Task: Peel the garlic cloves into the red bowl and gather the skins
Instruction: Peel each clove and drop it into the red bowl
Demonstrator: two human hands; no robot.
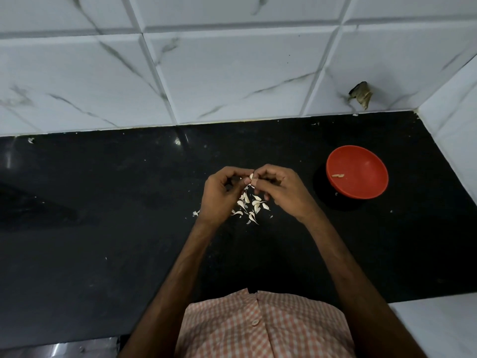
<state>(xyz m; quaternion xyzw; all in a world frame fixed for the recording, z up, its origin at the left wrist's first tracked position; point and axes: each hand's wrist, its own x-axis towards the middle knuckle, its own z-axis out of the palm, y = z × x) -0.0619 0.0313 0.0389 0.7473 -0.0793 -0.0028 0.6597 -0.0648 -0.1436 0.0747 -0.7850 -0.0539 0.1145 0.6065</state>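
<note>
Left hand (219, 192) and right hand (281, 187) pinch one garlic clove (251, 177) between them. One peeled clove (338, 175) lies in the red bowl (366, 182). A garlic pile (251, 205) waits mid-worktop (103, 228), skins seemingly ungathered.

No text, label, brand, number or sign can be read anywhere. The red bowl (364, 174) near the desk's (103, 241) far right corner, the marbled wall tiles (232, 73) and the checked shirt (284, 326) carry no writing.
</note>
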